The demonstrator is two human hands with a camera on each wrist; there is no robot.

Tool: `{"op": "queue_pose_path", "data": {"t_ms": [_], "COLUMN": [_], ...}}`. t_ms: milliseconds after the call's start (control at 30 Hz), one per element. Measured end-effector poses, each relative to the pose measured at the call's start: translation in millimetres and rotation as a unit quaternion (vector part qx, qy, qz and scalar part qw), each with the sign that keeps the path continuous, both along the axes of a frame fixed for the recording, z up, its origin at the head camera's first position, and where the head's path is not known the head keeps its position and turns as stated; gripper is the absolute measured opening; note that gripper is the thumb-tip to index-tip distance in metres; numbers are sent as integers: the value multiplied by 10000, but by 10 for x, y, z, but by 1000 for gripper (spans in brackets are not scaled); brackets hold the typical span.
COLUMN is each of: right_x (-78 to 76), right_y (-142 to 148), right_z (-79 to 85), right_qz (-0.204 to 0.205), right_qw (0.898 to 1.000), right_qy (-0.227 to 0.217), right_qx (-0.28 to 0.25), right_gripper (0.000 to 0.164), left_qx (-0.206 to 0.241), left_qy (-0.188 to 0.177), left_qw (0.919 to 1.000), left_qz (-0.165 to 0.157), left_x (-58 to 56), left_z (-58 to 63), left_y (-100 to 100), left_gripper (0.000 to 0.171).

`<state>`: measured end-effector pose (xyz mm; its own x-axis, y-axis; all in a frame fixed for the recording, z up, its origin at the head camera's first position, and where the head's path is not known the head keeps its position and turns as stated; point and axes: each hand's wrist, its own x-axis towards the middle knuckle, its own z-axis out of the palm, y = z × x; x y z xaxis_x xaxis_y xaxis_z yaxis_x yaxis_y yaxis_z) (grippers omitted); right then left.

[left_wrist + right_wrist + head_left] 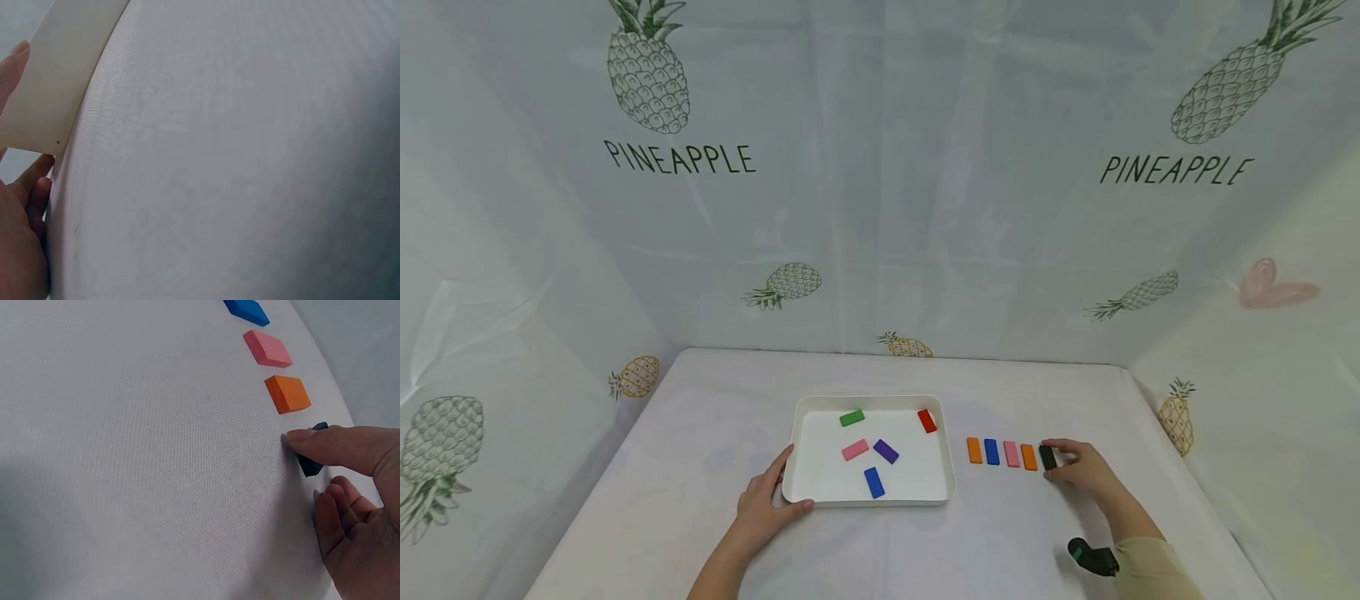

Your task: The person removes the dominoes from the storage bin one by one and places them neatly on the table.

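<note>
Black block (1047,457) pinched by right hand (1082,468), left hand (763,507) spread against white tray (820,471)

Back wall: a pale grey-white cloth sheet (880,208), softly creased, with upright folds near the middle.
Upper prints: a large green-leaved pineapple (649,79) on the left and a tilted pineapple (1228,92) on the right, each above dark "PINEAPPLE" lettering (679,157).
Lower prints: two small grey-green pineapples (793,281), plus a yellow pineapple (910,346) cut off by the table's far edge.
Left wall: creased pale cloth (512,225) with one green and one yellow pineapple.
Right wall: warmer, cream-tinted cloth (1285,400) bearing a pink heart shape (1273,287) and a yellow pineapple.
Table: white, finely woven covering (700,417).
Light: soft, casting blurred shadows.
</note>
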<state>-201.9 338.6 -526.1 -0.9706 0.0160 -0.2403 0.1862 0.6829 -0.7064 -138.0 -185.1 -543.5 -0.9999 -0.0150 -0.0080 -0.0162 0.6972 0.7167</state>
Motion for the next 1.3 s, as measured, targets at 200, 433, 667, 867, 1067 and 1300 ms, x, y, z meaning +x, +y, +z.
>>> {"op": "queue_pose_path", "data": {"t_ms": [200, 433, 667, 867, 1067, 1300], "right_x": [-3, 8, -2, -48, -117, -221], "right_y": [-7, -47, -110, -280, -498, -728], "right_z": [13, 49, 131, 284, 347, 358], "right_qz": [76, 103, 29, 161, 204, 244], "right_qw": [9999, 9996, 9988, 9989, 9985, 9980], "right_qy": [63, 154, 230, 379, 503, 542], "right_qx": [119, 231, 423, 223, -21, -230], "right_gripper": [57, 58, 59, 54, 48, 48], "left_qx": [10, -45, -120, -91, -73, -84], "left_qy": [3, -31, -63, -98, -53, -40], "left_qw": [10000, 10000, 9999, 9999, 10000, 10000], "left_qz": [-9, 25, 19, 38, -4, 5], "left_x": [1, -11, -13, -10, -12, -12], "left_z": [-2, -19, -39, -42, -51, -63], "left_y": [1, 4, 4, 2, -6, -7], "left_gripper": [94, 94, 95, 95, 95, 95]}}
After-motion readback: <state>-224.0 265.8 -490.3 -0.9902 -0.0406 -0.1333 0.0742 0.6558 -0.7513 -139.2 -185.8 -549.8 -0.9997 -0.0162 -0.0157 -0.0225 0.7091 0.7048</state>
